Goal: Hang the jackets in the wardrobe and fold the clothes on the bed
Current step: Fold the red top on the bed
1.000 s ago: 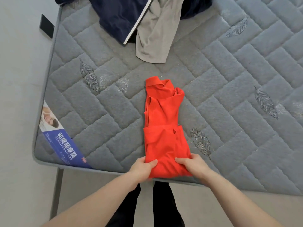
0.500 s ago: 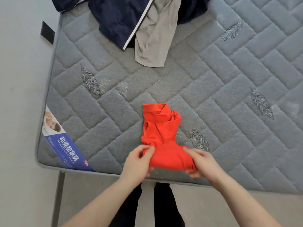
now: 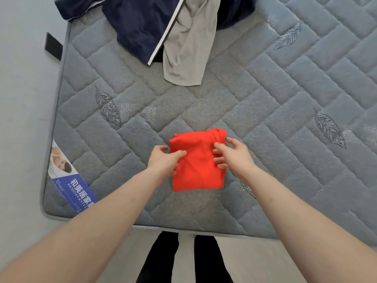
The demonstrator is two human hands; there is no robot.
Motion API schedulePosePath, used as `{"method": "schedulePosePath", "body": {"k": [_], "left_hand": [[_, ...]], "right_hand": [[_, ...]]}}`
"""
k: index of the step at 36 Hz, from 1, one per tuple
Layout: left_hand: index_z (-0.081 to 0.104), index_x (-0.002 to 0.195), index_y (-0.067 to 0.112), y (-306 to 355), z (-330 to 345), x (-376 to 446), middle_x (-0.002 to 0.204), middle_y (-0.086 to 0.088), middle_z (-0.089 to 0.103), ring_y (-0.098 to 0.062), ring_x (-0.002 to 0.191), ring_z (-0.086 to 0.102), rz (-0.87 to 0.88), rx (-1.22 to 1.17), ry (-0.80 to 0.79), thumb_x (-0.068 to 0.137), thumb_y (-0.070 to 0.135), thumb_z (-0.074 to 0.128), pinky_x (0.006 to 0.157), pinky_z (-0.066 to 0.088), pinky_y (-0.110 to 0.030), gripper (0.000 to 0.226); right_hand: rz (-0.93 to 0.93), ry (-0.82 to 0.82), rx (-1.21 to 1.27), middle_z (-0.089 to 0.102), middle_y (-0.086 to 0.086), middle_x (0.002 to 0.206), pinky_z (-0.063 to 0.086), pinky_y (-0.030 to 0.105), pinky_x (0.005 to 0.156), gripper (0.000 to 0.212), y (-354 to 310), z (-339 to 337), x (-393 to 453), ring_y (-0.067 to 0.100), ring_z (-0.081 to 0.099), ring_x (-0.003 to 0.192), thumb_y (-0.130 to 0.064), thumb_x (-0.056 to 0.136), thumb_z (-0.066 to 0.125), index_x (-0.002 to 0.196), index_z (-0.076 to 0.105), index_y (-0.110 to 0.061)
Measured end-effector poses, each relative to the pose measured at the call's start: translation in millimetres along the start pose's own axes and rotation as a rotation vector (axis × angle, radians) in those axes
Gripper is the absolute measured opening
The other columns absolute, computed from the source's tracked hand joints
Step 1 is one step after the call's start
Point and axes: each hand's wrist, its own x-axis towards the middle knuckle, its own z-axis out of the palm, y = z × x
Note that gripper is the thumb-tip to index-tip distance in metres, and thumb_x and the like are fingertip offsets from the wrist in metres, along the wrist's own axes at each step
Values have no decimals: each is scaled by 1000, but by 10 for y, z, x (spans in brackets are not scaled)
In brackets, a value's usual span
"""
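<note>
A red garment point(image 3: 196, 170) lies folded into a compact square near the front edge of the grey quilted mattress point(image 3: 285, 94). My left hand point(image 3: 164, 160) pinches its left edge, thumb on top of the cloth. On the right side, my right hand point(image 3: 234, 154) touches the fold with bent, spread fingertips and its thumb apart. At the far end of the bed lie a navy jacket with a white stripe point(image 3: 136, 23) and a grey garment point(image 3: 187, 43), unfolded and overlapping.
A blue printed label point(image 3: 75, 188) covers the mattress's front left corner. A black tab point(image 3: 54, 45) sticks out at the left side. Pale floor runs along the left and front. My legs in dark trousers point(image 3: 183, 260) stand at the front edge.
Both hands lifted the near end of the long red garment and folded it away from me over the far half. It now lies as a square, with the hands on its sides.
</note>
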Motion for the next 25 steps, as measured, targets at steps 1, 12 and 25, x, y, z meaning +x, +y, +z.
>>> {"method": "schedulePosePath", "body": {"k": [1, 12, 25], "left_hand": [[45, 133, 19, -11, 10, 26, 106, -7, 70, -20, 78, 69, 43, 75, 39, 77, 35, 85, 66, 57, -34, 72], [50, 136, 28, 509, 287, 268, 139, 2, 47, -25, 130, 45, 720, 897, 121, 63, 51, 80, 109, 37, -41, 81], [46, 143, 26, 713, 367, 695, 139, 4, 56, -13, 118, 57, 250, 961, -368, 63, 70, 83, 96, 42, -26, 98]], "right_hand": [[-32, 33, 16, 75, 5, 94, 54, 30, 57, 63, 48, -6, 5, 16, 67, 67, -23, 92, 72, 148, 43, -20], [3, 268, -133, 56, 1, 126, 40, 25, 94, 83, 761, -30, -204, 13, 58, 105, -36, 76, 89, 143, 44, -17], [374, -40, 313, 72, -2, 114, 58, 36, 84, 61, 867, 185, -105, 18, 71, 101, -26, 78, 87, 127, 53, -14]]}}
